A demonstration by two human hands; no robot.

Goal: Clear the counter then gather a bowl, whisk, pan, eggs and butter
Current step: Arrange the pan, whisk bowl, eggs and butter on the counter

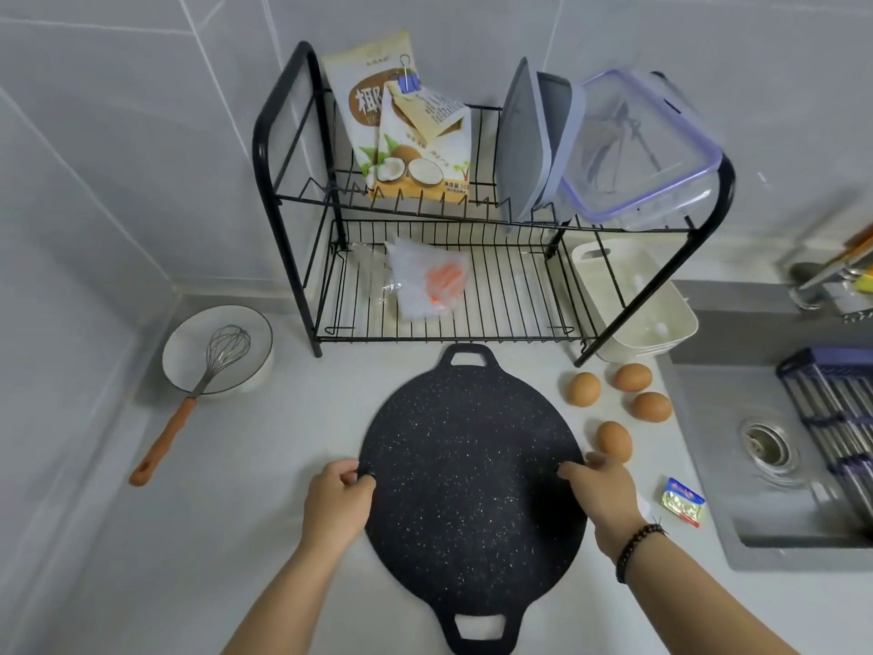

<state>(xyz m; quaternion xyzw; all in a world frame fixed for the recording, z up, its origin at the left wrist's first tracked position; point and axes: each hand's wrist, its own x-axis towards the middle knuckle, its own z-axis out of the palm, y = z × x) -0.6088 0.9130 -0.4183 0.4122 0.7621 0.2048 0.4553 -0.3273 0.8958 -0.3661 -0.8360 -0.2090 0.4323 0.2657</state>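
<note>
A round black speckled pan with two loop handles lies flat on the white counter in front of me. My left hand grips its left rim and my right hand grips its right rim. A white bowl stands at the back left, with a wire whisk leaning in it, its orange handle resting on the counter. Several brown eggs lie to the right of the pan. A small foil butter packet sits near the sink edge.
A black two-tier wire rack stands behind the pan, holding coconut bags, plastic containers and a plastic bag. A cream caddy hangs at its right. The grey sink lies at the right.
</note>
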